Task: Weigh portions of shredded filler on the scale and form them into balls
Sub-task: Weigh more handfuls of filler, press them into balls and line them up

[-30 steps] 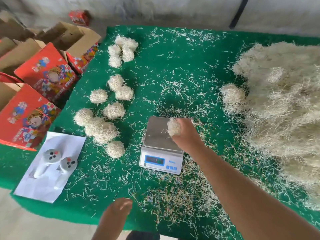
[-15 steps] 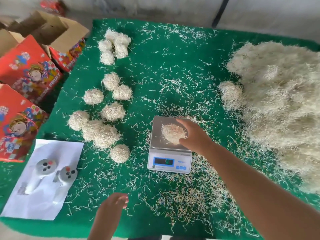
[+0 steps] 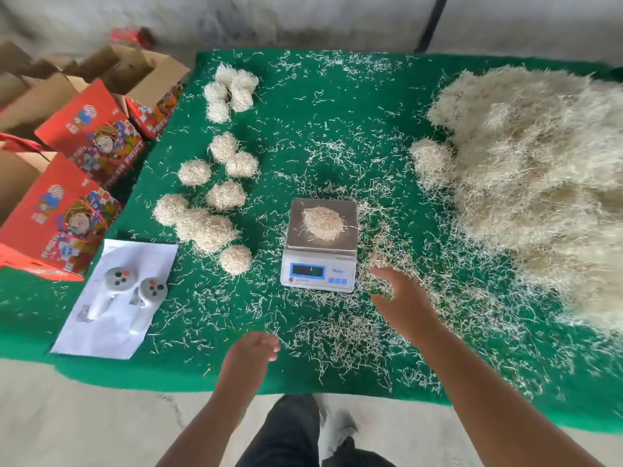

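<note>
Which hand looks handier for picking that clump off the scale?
Probably the right hand: it hovers empty beside the scale, near the portion. The left hand is farther back at the table's edge.

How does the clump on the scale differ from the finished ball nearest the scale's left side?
The clump on the scale sits on the scale platform; the finished ball lies on the green mat. The clump looks flatter and looser, with stray strands sticking out; the ball looks rounder and tighter. Neither hand touches either. Both are the same pale shredded filler.
</note>
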Demonstrator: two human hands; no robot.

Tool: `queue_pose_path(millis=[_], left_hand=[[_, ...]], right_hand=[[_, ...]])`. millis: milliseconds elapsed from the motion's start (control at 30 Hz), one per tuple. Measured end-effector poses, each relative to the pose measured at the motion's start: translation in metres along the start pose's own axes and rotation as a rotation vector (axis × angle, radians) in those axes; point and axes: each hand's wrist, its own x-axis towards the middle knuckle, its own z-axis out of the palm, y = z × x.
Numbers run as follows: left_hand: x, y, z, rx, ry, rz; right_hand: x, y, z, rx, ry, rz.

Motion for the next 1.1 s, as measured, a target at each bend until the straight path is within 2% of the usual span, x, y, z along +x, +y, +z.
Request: queue_pose_path(millis=[133, 333, 467, 667, 767, 933, 1000, 1100], left_hand=[[-0.023, -0.01, 0.018, -0.014, 0.011, 0.015], [-0.033, -0.023, 0.019, -0.002, -0.006, -0.019], [-0.016, -0.022, 0.01, -0.014, -0.027, -0.026], [0.041, -0.019, -0.007, -0.024, -0.081, -0.057], [0.07, -0.011, -0.017, 0.045, -0.135, -0.053], [0.11, 0.006, -0.033, 0.06, -0.141, -0.026], [0.118, 0.012, -0.036, 0.092, -0.153, 0.002], [0.131, 0.022, -0.038, 0.115, -0.164, 0.066]], right_hand=[[-0.028, 0.026, -0.005, -0.018, 0.017, 0.032], [-0.039, 0.03, -0.006, 0.05, 0.043, 0.041], [-0.023, 0.024, 0.0, -0.01, 0.034, 0.044], [0.021, 0.007, 0.019, -0.078, 0.025, 0.147], [0.053, -0.012, 0.031, -0.128, 0.11, 0.074], [0.128, -0.062, 0.06, -0.283, 0.158, -0.168], [0.156, -0.075, 0.071, -0.336, 0.127, -0.215], [0.183, -0.075, 0.087, -0.408, -0.006, -0.207]])
